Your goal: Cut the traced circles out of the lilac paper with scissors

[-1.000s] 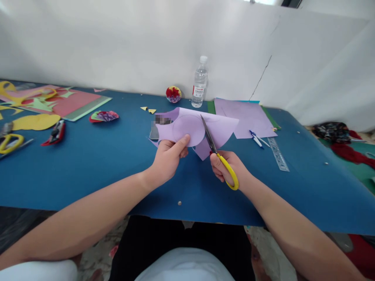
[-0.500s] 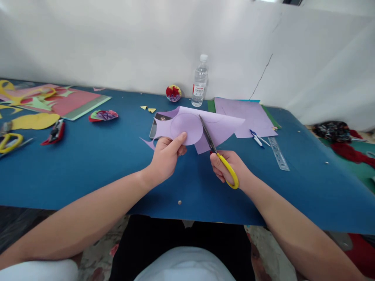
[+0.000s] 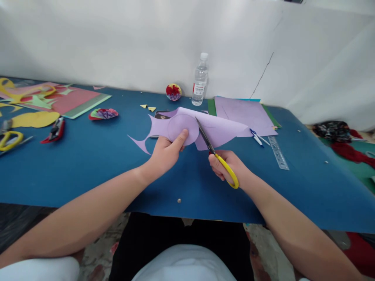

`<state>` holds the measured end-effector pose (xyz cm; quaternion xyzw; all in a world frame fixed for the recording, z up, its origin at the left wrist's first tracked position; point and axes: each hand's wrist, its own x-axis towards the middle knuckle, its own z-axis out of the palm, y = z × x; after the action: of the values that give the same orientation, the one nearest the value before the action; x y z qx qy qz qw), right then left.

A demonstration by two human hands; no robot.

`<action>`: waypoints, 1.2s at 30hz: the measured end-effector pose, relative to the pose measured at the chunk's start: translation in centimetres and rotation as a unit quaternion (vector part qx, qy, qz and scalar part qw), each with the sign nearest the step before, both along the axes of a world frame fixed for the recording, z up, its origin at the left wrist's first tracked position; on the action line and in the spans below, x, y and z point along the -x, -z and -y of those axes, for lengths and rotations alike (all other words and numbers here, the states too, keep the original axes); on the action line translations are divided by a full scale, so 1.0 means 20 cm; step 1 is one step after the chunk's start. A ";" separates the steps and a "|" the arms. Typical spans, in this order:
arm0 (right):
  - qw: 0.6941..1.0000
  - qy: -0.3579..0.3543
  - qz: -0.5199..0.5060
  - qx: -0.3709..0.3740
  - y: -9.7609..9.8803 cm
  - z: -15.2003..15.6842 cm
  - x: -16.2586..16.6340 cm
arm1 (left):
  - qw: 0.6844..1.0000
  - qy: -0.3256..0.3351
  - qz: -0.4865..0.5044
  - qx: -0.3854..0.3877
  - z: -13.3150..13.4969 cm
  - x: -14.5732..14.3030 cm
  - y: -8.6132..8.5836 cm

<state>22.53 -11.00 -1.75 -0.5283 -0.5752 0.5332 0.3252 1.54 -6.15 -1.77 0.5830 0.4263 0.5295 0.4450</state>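
Note:
Pinched between the thumb and fingers of my left hand [image 3: 170, 150] is a sheet of purple paper [image 3: 219, 125], held above the table. A drawn circle on it is partly cut out, and a curved offcut strip trails off to the left. My right hand [image 3: 227, 166] grips yellow-handled scissors [image 3: 212, 146], with fingers through the handle. Their dark blades point up and away, lying against the paper along the circle's right edge. Beneath the paper, a phone-like dark object [image 3: 161, 115] is mostly hidden.
A water bottle [image 3: 200, 82] and a colourful paper ball [image 3: 174, 92] stand by the wall. At right lie purple sheets [image 3: 243, 113], pens [image 3: 256, 137] and a clear ruler [image 3: 278, 152]. Leftward are a folded paper piece [image 3: 103, 114], a red-handled tool [image 3: 55, 130] and other yellow-handled scissors [image 3: 11, 140].
My left hand has turned the purple paper slightly, so the circle sits a little further left and the offcut strip reaches further out. The scissors have shifted slightly left.

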 end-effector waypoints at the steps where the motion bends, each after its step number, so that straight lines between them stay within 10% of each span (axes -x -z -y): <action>1: 1.000 -0.002 0.006 -0.007 0.00 0.00 0.00 | 1.000 -0.006 -0.020 -0.003 0.01 0.00 -0.01; 36: 0.999 -0.022 0.012 -0.041 0.06 -0.01 -0.04 | 0.996 0.026 -0.085 0.010 0.03 0.01 -0.07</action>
<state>23.32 -10.70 -2.91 -0.5082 -0.6117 0.5101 0.3276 1.26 -6.84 -0.39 0.6322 0.4529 0.4619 0.4266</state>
